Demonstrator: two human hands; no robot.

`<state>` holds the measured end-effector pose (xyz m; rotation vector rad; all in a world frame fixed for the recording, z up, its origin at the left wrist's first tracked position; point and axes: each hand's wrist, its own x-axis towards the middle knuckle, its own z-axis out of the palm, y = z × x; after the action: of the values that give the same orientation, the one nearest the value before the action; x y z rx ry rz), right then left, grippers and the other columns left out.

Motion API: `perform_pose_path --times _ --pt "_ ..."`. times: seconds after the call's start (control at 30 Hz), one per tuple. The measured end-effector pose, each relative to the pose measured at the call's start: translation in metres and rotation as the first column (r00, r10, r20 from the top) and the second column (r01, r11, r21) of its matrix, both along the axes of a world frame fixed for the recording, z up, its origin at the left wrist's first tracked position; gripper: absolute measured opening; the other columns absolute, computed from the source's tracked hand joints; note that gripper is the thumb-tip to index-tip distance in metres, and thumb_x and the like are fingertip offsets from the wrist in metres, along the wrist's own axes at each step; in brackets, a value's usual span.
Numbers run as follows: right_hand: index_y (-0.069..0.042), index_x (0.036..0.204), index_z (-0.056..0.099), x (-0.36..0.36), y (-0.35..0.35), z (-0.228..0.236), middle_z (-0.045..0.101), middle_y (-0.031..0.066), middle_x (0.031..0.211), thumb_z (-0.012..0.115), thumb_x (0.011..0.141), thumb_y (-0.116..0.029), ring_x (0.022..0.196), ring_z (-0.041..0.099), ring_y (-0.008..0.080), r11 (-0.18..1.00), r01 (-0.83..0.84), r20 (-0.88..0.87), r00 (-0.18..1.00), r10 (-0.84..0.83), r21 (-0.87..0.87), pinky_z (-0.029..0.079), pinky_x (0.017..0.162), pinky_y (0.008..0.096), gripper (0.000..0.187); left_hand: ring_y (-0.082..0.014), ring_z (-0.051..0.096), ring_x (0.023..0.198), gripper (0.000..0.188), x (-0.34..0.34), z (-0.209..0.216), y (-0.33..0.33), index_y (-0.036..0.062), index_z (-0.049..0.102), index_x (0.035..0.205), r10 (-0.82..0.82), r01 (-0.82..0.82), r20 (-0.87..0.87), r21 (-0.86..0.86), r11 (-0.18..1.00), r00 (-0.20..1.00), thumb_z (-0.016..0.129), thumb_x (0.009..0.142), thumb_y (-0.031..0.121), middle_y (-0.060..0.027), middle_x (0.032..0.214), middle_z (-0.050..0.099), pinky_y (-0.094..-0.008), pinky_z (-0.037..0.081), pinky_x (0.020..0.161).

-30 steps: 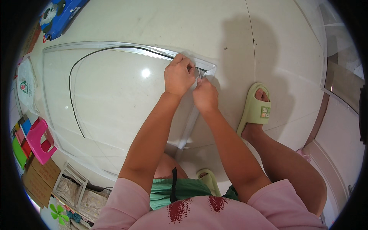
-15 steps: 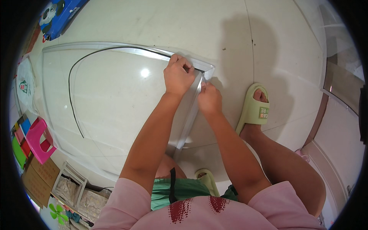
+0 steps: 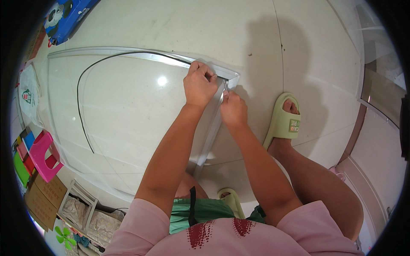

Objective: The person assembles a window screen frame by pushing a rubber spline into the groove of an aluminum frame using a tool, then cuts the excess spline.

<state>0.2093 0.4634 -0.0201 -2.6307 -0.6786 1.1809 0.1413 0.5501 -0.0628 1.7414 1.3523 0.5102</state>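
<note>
A silver metal frame [image 3: 228, 71] lies on the floor with a thin see-through sheet across it. My left hand [image 3: 199, 83] is closed on a black rubber strip [image 3: 158, 53] at the frame's far edge, close to the far right corner. From there the strip's loose length curves left and back toward me over the sheet. My right hand [image 3: 233, 109] grips a thin metal tool [image 3: 225, 85], whose tip touches the strip's end at that corner. The tool's handle is hidden in my fist, so I cannot tell its exact kind.
My foot in a pale green slipper [image 3: 285, 119] stands right of the frame. A pink plastic stool [image 3: 40, 155], cardboard boxes [image 3: 45, 194] and a white plastic bag [image 3: 29, 96] are at the left. A blue box [image 3: 68, 19] lies far left; a glass panel [image 3: 382, 89] is at the right.
The tool's tip has shifted slightly left at the corner. Both hands keep almost the same place, and the black strip's loop looks unchanged.
</note>
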Motion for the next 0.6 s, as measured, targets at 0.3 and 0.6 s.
perform_pose_path --times 0.3,0.6 --pt "0.001 0.089 0.061 0.0021 -0.0018 0.0004 0.063 0.028 0.084 0.044 0.097 -0.028 0.084 0.06 0.047 0.999 0.021 0.041 0.999 -0.022 0.043 0.046 0.076 0.0531 0.034 -0.0214 0.06 0.062 0.014 0.0 0.0005 -0.0008 0.0065 0.056 0.065 0.005 -0.005 0.015 0.02 1.0 1.0 0.07 0.066 0.002 -0.0029 0.081 0.055 -0.0343 0.05 0.057" --pt "0.002 0.087 0.06 -0.0002 -0.0038 -0.0007 0.064 0.0294 0.081 0.048 0.095 -0.025 0.081 0.062 0.0474 0.999 0.009 0.038 0.999 -0.011 0.047 0.048 0.075 0.0547 0.031 -0.0207 0.06 0.061 0.014 -0.0008 -0.0011 -0.0014 0.0063 0.056 0.067 0.003 -0.003 0.01 0.003 1.0 1.0 0.07 0.068 0.001 -0.0022 0.082 0.055 -0.0335 0.049 0.057"
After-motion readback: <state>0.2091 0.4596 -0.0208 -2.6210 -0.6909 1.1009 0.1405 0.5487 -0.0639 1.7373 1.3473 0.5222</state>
